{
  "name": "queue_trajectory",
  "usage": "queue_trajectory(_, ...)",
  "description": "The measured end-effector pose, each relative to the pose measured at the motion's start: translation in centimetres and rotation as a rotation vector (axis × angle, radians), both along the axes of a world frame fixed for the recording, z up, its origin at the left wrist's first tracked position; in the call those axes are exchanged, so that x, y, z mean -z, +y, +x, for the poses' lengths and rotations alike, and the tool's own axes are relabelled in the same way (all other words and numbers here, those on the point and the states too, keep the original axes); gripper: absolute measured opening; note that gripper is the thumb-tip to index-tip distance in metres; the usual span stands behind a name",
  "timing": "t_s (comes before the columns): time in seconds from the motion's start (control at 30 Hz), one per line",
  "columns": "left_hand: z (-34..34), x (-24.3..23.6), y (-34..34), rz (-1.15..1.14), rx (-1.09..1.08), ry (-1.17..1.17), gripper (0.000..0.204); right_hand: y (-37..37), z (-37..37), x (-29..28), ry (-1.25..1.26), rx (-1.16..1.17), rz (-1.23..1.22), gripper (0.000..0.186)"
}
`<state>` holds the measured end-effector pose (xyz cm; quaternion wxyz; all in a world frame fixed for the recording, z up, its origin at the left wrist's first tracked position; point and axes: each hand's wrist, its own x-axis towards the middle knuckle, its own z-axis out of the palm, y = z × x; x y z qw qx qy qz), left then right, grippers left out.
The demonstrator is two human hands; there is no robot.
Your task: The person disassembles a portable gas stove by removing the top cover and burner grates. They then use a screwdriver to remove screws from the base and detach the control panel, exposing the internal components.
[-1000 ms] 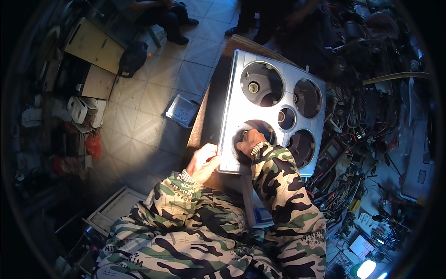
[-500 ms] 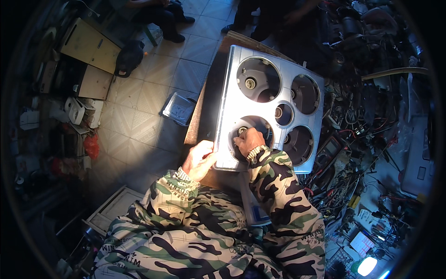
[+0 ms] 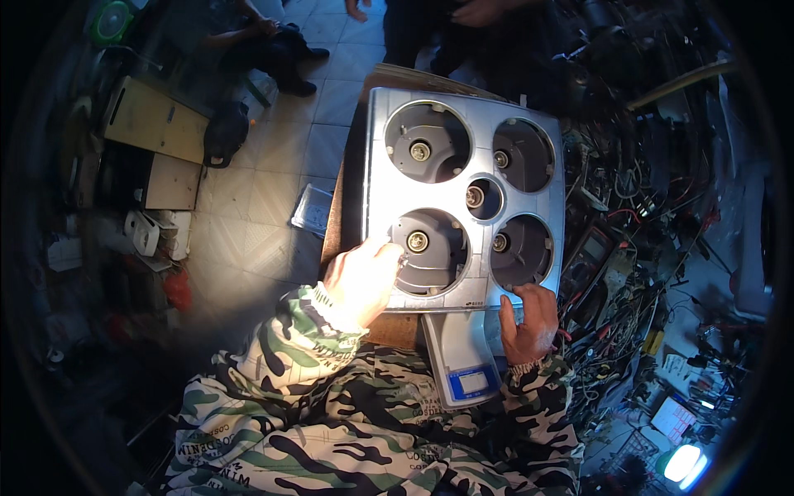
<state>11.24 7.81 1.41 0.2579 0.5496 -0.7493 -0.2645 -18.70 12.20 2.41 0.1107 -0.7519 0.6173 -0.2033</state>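
Note:
A silver metal panel [image 3: 370, 149] has several round openings with dark recesses and brass-coloured fittings. My left hand [image 3: 360, 281] is curled at the rim of the lower-left opening; a small dark bit shows at its fingertips, too small to name. My right hand [image 3: 526, 326] grips the panel's lower edge below the lower-right opening, fingers curled over it. A pale plastic arm [image 3: 445, 351] with a blue-framed display [image 3: 473, 380] sticks out toward me from beneath the panel. Underneath is a wooden surface [image 3: 389, 331].
Cables and tools [image 3: 620, 231] crowd the right side, with a lit lamp [image 3: 682, 463]. Two people [image 3: 289, 62] [image 3: 413, 29] are beyond the panel. A yellow cabinet [image 3: 153, 116], black bag [image 3: 226, 132] and clear plastic container [image 3: 310, 207] stand to the left.
My right hand has left the lower-left opening for the panel's lower-right edge. My left hand has moved rightward and up onto that opening's rim. The panel appears shifted left in view.

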Motion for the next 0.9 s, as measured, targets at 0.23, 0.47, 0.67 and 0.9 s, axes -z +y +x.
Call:
queue_trajectory(0.23,-5.7,1.2,-3.7,0.443,0.277,-0.708,0.020,1.6,-1.5,3.5,-0.092,-0.005,0.053,0.039)
queue_trajectory(0.47,-9.3,1.4,-7.1,0.706,0.314,-0.970,0.023,1.9,-3.3,3.5,-0.171,-0.020,0.052,0.037)
queue_trajectory(0.67,-9.7,1.2,-6.7,0.749,0.205,-0.983,0.023,1.5,-3.9,2.9,-0.207,-0.093,0.066,0.037)
queue_trajectory(0.9,-10.3,5.2,-5.6,0.689,0.081,-1.074,0.022,1.7,-4.3,3.2,-0.227,-0.140,0.066,0.038)
